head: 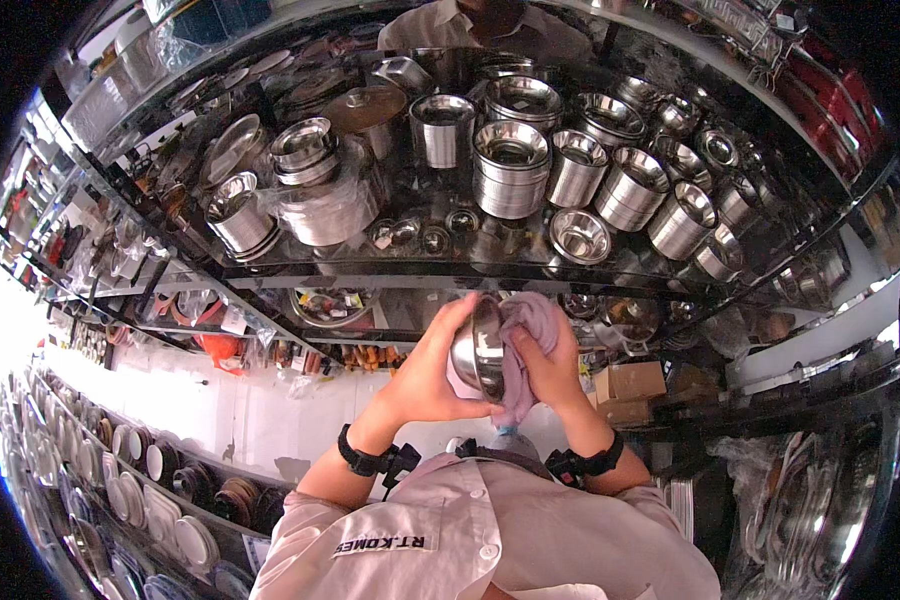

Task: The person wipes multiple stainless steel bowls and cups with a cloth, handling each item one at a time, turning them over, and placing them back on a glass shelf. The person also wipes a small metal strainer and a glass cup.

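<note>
My left hand (427, 367) grips a shiny stainless steel bowl (478, 352) by its rim, fingers at the far side and thumb at the near side. The bowl is tipped on edge, its outside facing left. A mauve cloth (523, 352) is bunched in my right hand (555, 360) and pressed against the bowl's open side. Part of the cloth hangs down below the hand. The bowl's inside is mostly hidden by the cloth. Both hands are held in front of the shelf edge, above the floor.
A dark glossy shelf (420, 266) ahead bears stacked steel bowls (511, 172), a single bowl (580, 236) near its edge and a plastic-wrapped pot (330, 210). Cardboard boxes (630, 386) stand lower right. Racks of plates (195, 540) run along the left; wrapped trays (802, 510) are at right.
</note>
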Motion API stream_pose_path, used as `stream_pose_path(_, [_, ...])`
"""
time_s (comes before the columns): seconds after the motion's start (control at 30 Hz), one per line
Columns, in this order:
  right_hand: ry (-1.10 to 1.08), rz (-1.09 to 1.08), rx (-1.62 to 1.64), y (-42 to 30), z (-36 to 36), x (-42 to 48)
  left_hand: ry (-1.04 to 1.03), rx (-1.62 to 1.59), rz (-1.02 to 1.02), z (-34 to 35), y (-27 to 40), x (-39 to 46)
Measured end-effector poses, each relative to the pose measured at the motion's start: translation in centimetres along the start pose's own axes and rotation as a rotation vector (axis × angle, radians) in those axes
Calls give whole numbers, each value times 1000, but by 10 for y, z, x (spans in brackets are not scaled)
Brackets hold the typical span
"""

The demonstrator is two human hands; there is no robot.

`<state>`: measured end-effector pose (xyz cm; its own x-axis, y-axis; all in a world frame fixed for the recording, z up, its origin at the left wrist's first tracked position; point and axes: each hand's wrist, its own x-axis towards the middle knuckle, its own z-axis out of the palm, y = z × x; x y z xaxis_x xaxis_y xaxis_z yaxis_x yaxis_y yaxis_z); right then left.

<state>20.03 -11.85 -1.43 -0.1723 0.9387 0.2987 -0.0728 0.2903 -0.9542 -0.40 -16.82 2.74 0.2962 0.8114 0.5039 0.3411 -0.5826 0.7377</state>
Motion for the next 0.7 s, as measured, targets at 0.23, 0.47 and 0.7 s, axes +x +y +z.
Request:
stream_pose_path(0.23, [-305,-753,-510,-12,-6,1,-206,-374,-210,3,-3,5])
stream_pose_path(0.47, [-587,-180,-538,-28,-2,-1,-182,-53,-11,3,2,11])
stream_pose_path(0.7, [-434,410,448,-23,-23,3,-59,69,119,9,-5,10])
